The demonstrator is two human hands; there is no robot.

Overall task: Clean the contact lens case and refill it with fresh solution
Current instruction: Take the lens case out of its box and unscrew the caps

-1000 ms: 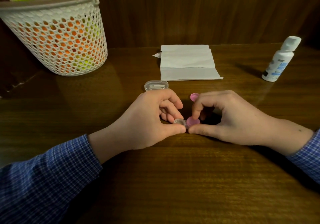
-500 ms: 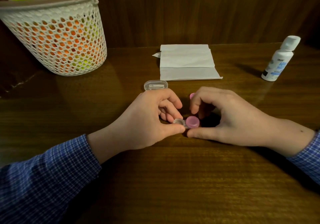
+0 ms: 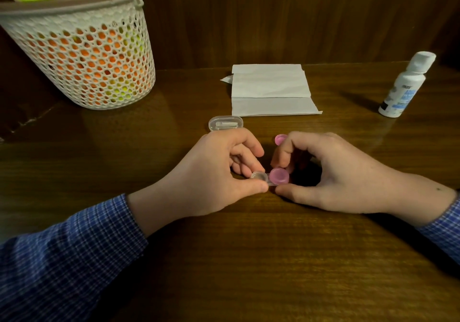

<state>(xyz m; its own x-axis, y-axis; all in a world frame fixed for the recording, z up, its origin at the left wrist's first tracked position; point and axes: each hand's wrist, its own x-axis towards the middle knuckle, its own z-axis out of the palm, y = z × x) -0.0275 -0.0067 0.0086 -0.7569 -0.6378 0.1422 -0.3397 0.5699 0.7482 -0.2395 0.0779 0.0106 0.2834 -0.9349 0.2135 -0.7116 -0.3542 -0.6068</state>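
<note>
The left hand [image 3: 219, 170] covers the near-left end of the lens case [image 3: 270, 179]; the right hand [image 3: 331, 172] hides most of the loose pink cap [image 3: 280, 139]. Bottle [image 3: 404, 85] label print is too small to read. Basket [image 3: 77, 45] contents show only as orange and green patches; its left side is cropped.

glossy wooden table [image 3: 224, 259], matt paper tissue [image 3: 271, 90], perforated plastic basket [image 3: 87, 55], clear plastic lens case [image 3: 260, 177], checked cloth sleeves [image 3: 62, 254].
</note>
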